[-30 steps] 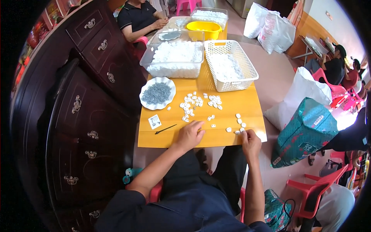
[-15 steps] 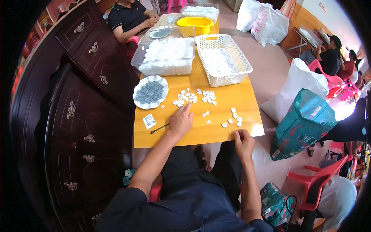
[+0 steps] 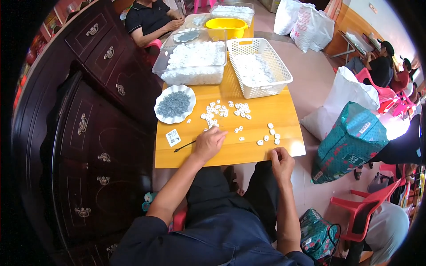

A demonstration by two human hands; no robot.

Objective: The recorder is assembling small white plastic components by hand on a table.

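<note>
My left hand (image 3: 209, 144) is over the table just below a cluster of small white plastic pieces with dark holes (image 3: 213, 116). Its fingers are bent and drawn together, pointing right; whether a piece sits between them is too small to tell. At the table's front edge, my right hand (image 3: 282, 164) has thumb and index finger pinched, and what they may hold is hidden. Beyond its fingertips lie several larger white pieces (image 3: 272, 132). A few small pieces (image 3: 239, 130) lie between the hands. Another group of white pieces (image 3: 242, 109) lies right of the cluster.
A scalloped white plate (image 3: 158, 116) holds small grey parts. Farther back stand a clear bin (image 3: 191, 79) and a white basket (image 3: 266, 91) of white pieces, and a yellow tub (image 3: 226, 30). A white card (image 3: 173, 138) and black stick (image 3: 184, 146) lie left. Another person (image 3: 148, 22) sits beyond.
My left hand has pulled back slightly from the cluster, its fingers turning from pointing away to pointing right. My right hand stays pinched at the table edge. The view has shifted slightly.
</note>
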